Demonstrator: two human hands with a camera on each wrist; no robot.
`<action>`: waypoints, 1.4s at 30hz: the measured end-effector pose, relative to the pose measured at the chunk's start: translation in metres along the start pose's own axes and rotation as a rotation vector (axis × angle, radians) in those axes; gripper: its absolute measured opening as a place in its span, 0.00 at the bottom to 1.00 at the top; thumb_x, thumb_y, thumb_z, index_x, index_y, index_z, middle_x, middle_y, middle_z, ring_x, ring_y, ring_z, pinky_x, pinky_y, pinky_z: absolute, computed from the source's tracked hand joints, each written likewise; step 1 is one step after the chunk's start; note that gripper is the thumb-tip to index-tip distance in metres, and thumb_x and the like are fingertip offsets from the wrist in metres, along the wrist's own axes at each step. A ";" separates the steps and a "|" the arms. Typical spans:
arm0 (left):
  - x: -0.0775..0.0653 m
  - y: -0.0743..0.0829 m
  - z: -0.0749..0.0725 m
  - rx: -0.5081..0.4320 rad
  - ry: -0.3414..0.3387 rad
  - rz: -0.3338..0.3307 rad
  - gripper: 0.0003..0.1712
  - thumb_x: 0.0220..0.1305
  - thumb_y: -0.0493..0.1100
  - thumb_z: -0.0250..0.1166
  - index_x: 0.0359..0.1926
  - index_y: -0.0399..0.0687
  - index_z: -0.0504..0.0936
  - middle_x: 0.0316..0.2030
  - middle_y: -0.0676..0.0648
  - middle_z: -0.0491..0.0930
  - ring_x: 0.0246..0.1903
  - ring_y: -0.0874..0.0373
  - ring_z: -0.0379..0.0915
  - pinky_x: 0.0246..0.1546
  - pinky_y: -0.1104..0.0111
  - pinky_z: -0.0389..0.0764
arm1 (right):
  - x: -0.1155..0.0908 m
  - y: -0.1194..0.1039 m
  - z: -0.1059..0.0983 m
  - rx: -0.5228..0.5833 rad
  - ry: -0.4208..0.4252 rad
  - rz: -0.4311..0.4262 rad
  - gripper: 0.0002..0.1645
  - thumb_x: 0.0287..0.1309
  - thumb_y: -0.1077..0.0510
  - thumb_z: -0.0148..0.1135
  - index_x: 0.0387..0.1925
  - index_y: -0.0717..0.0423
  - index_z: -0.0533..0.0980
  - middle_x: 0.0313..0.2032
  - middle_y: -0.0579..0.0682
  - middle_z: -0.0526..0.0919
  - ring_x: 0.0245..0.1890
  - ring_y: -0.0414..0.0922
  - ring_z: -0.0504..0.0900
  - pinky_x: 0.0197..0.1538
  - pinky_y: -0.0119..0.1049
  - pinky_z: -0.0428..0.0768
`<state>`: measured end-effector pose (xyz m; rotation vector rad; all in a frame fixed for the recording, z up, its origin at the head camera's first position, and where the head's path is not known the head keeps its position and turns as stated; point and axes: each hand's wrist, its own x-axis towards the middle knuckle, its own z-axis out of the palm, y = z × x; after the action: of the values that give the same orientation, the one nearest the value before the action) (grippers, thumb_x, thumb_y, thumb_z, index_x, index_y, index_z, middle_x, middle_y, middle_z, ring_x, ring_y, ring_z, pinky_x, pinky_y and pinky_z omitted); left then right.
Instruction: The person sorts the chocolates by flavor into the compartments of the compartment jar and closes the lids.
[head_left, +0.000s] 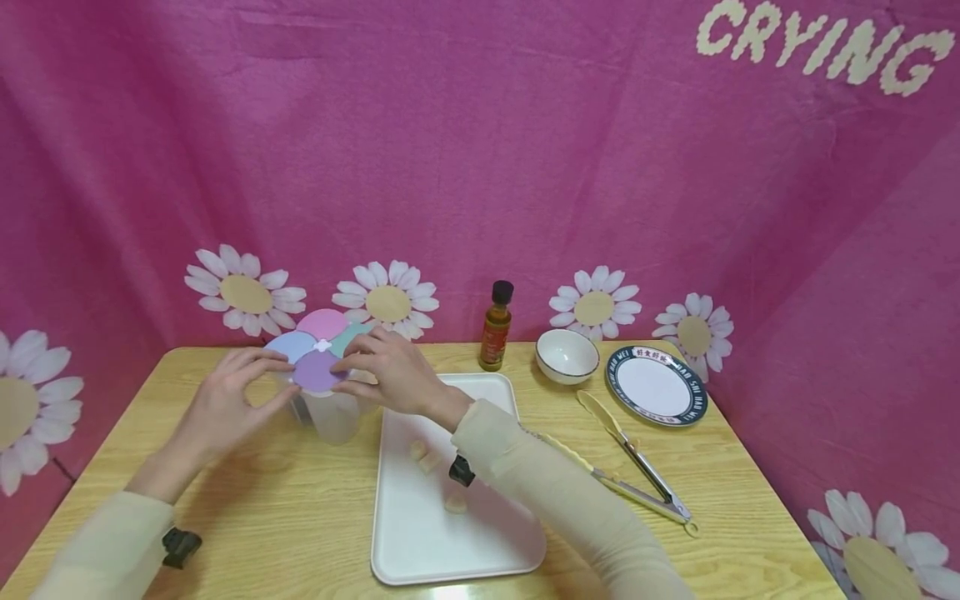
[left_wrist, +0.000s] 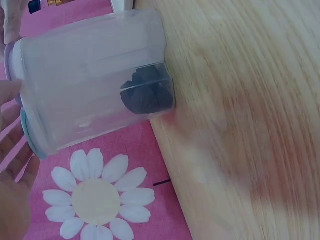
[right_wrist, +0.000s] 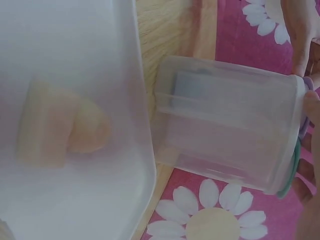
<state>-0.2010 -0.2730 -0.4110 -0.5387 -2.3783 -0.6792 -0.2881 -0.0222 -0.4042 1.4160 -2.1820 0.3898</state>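
A tall translucent container (head_left: 335, 418) stands at the left of the table, its lid made of pink, blue, green and purple (head_left: 317, 372) round flaps. With thumb and fingers my left hand (head_left: 225, 400) pinches the lid's left edge by the purple flap. My right hand (head_left: 401, 371) grips the lid from the other side, fingers over the purple and green flaps. In the left wrist view, dark pieces (left_wrist: 147, 92) lie in one compartment at the container's bottom. The right wrist view shows the container's wall (right_wrist: 225, 125) close beside the tray.
A white tray (head_left: 465, 554) lies under my right forearm, with a few pale cut pieces (head_left: 455, 502) on it. Behind and right are a sauce bottle (head_left: 495, 333), a white bowl (head_left: 567, 357), a rimmed plate (head_left: 656, 386) and tongs (head_left: 652, 471). A pink cloth (head_left: 480, 167) hangs behind.
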 end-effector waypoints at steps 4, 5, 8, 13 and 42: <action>0.000 0.000 0.000 -0.004 0.009 0.041 0.21 0.48 0.33 0.82 0.45 0.40 0.89 0.47 0.41 0.86 0.53 0.43 0.77 0.54 0.52 0.79 | -0.001 0.001 -0.001 0.020 0.005 0.002 0.15 0.63 0.41 0.73 0.47 0.41 0.90 0.44 0.40 0.89 0.46 0.39 0.81 0.53 0.30 0.77; 0.000 0.000 0.001 -0.009 0.015 0.059 0.21 0.47 0.33 0.82 0.45 0.40 0.89 0.46 0.41 0.86 0.53 0.44 0.77 0.56 0.58 0.78 | -0.001 0.001 -0.001 0.032 0.006 0.005 0.15 0.63 0.41 0.73 0.47 0.42 0.90 0.45 0.40 0.89 0.47 0.39 0.81 0.54 0.30 0.77; -0.002 0.001 0.003 -0.033 0.026 0.113 0.21 0.48 0.34 0.83 0.45 0.40 0.89 0.45 0.42 0.87 0.51 0.45 0.77 0.62 0.79 0.70 | -0.002 0.003 -0.001 0.071 0.008 0.014 0.16 0.63 0.43 0.74 0.47 0.44 0.89 0.46 0.41 0.89 0.50 0.39 0.82 0.57 0.31 0.77; -0.003 0.005 0.007 -0.044 0.028 0.119 0.23 0.44 0.34 0.84 0.45 0.39 0.89 0.44 0.43 0.86 0.51 0.46 0.77 0.64 0.91 0.57 | 0.000 0.005 -0.001 0.081 0.003 -0.008 0.18 0.62 0.41 0.75 0.48 0.44 0.89 0.50 0.41 0.90 0.56 0.40 0.84 0.64 0.31 0.77; 0.007 0.009 0.015 -0.030 0.066 0.113 0.17 0.48 0.31 0.82 0.41 0.39 0.89 0.39 0.45 0.85 0.43 0.54 0.74 0.46 0.80 0.71 | 0.009 0.005 -0.004 0.043 -0.019 -0.028 0.16 0.62 0.40 0.74 0.46 0.41 0.89 0.47 0.38 0.91 0.53 0.38 0.85 0.60 0.28 0.79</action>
<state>-0.2085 -0.2559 -0.4138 -0.6488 -2.2608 -0.6730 -0.2947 -0.0251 -0.3959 1.4781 -2.1783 0.4172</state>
